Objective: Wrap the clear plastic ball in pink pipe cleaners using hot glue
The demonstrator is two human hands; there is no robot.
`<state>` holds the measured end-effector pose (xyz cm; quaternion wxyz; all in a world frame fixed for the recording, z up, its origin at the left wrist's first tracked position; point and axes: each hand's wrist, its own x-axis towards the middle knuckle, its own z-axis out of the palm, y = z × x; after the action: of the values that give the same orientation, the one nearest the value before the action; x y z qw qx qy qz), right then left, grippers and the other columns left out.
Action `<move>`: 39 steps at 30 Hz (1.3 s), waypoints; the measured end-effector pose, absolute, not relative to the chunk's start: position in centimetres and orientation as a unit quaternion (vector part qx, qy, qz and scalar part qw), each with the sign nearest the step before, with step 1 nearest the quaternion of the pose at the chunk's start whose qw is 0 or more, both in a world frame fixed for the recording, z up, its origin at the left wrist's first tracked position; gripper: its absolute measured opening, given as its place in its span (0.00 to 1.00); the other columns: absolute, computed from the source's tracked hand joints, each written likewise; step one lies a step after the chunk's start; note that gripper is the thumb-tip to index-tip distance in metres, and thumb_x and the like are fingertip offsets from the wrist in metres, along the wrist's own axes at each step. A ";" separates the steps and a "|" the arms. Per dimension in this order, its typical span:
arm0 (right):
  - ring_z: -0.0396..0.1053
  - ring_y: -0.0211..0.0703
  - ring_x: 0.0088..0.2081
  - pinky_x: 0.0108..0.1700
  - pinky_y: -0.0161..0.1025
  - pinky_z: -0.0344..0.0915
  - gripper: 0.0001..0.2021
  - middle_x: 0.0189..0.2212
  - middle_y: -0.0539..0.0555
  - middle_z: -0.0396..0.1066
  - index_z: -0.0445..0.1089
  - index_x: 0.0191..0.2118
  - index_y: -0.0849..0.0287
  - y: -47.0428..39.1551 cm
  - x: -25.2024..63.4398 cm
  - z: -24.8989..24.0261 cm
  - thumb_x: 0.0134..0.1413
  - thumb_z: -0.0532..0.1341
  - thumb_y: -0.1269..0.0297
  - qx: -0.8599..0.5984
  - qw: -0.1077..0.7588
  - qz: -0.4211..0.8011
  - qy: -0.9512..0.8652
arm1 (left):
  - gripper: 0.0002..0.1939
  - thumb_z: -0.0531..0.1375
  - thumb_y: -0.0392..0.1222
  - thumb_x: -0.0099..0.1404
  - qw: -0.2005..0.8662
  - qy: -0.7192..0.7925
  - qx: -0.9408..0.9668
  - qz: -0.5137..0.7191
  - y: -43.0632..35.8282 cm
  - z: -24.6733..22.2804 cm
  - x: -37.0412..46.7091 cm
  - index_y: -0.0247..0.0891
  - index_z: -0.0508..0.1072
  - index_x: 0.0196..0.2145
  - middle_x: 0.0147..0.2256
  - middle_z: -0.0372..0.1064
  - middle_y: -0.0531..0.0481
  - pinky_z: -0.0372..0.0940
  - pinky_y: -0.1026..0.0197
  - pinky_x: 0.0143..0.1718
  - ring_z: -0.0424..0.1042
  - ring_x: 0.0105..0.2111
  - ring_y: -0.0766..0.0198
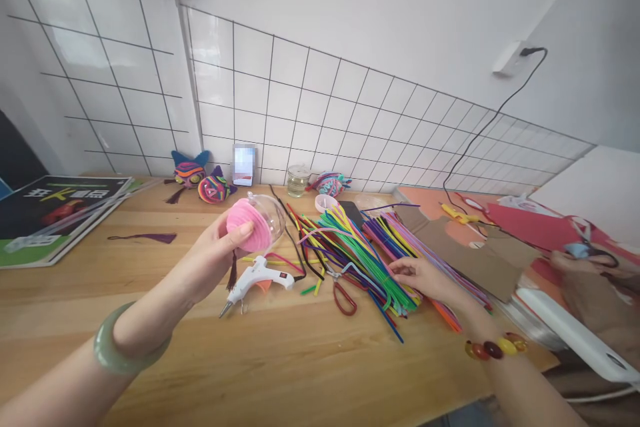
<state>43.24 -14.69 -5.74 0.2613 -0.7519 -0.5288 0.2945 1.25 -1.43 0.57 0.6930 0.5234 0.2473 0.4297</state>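
Note:
My left hand [220,250] grips a clear ball partly covered in pink coils [249,225], its thumb on the pink side. A dark tassel [233,272] hangs below that ball. Fingers of my right hand [417,277] rest at the lower end of a pile of coloured pipe cleaners [370,263]; they are curled, and what they touch is too small to make out. Between the hands lie a white glue gun [260,280] and scissors with red handles [345,297].
Behind stand colourful wrapped figures [189,172], a phone [244,165] and a glass jar [299,180]. A purple tassel [150,237] and a printed board [60,213] lie left. At right are cardboard [465,253] and another person's hand [575,263] with scissors.

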 end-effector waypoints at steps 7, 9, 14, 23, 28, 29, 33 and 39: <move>0.67 0.39 0.24 0.21 0.34 0.61 0.14 0.28 0.52 0.72 0.72 0.36 0.60 -14.6 43.2 -6.9 0.41 0.63 0.58 -0.751 0.274 0.305 -0.518 | 0.26 0.67 0.54 0.57 0.693 0.230 0.533 0.427 -1.3 0.3 1.4 0.39 0.73 0.50 0.49 0.75 0.41 0.68 0.58 0.44 0.72 0.49 0.49; 0.65 0.38 0.22 0.20 0.34 0.60 0.14 0.27 0.51 0.71 0.71 0.36 0.59 -14.6 43.1 -7.1 0.42 0.62 0.58 -0.751 0.280 0.302 -0.516 | 0.25 0.68 0.53 0.57 0.688 0.233 0.534 0.433 -1.4 0.4 1.5 0.39 0.74 0.49 0.47 0.76 0.41 0.69 0.57 0.45 0.73 0.49 0.48; 0.65 0.39 0.20 0.21 0.35 0.61 0.14 0.22 0.50 0.70 0.73 0.36 0.58 -15.0 42.7 -6.6 0.44 0.62 0.56 -0.745 0.284 0.314 -0.515 | 0.24 0.67 0.53 0.58 0.684 0.239 0.534 0.436 -1.5 0.5 1.5 0.39 0.74 0.48 0.47 0.76 0.41 0.69 0.54 0.46 0.73 0.48 0.48; 0.64 0.36 0.18 0.18 0.33 0.58 0.13 0.25 0.50 0.72 0.73 0.37 0.60 -15.0 42.7 -6.4 0.44 0.63 0.58 -0.742 0.286 0.323 -0.513 | 0.25 0.66 0.53 0.59 0.689 0.226 0.540 0.427 -1.3 0.0 1.5 0.39 0.73 0.51 0.49 0.75 0.41 0.67 0.55 0.48 0.71 0.52 0.47; 0.66 0.38 0.22 0.19 0.32 0.59 0.13 0.26 0.50 0.70 0.72 0.37 0.60 -15.0 42.7 -7.0 0.43 0.62 0.60 -0.739 0.299 0.301 -0.522 | 0.23 0.66 0.51 0.59 0.694 0.218 0.533 0.432 -1.3 -0.1 1.4 0.39 0.74 0.49 0.49 0.75 0.42 0.66 0.54 0.49 0.72 0.50 0.48; 0.65 0.38 0.22 0.19 0.32 0.59 0.14 0.25 0.50 0.69 0.72 0.37 0.60 -15.0 42.7 -7.2 0.43 0.62 0.59 -0.740 0.302 0.293 -0.525 | 0.22 0.66 0.51 0.59 0.694 0.217 0.533 0.432 -1.3 -0.1 1.4 0.39 0.74 0.49 0.49 0.75 0.42 0.66 0.55 0.50 0.71 0.50 0.49; 0.66 0.40 0.25 0.25 0.35 0.64 0.13 0.26 0.51 0.70 0.72 0.35 0.59 -14.9 42.7 -7.9 0.44 0.62 0.57 -0.741 0.314 0.250 -0.537 | 0.24 0.67 0.52 0.59 0.691 0.227 0.534 0.431 -1.3 -0.1 1.3 0.40 0.73 0.51 0.48 0.75 0.43 0.67 0.57 0.48 0.72 0.49 0.50; 0.71 0.45 0.32 0.39 0.42 0.69 0.10 0.29 0.53 0.72 0.70 0.32 0.57 -14.6 42.1 -8.2 0.44 0.61 0.58 -0.745 0.322 0.211 -0.545 | 0.28 0.67 0.53 0.58 0.689 0.232 0.531 0.435 -1.5 0.0 1.3 0.38 0.72 0.54 0.49 0.75 0.41 0.68 0.56 0.46 0.72 0.50 0.48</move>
<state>42.11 -14.56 -8.22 0.3218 -0.7453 -0.5445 0.2110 1.33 -1.54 0.01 0.6893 0.5307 0.2317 0.4353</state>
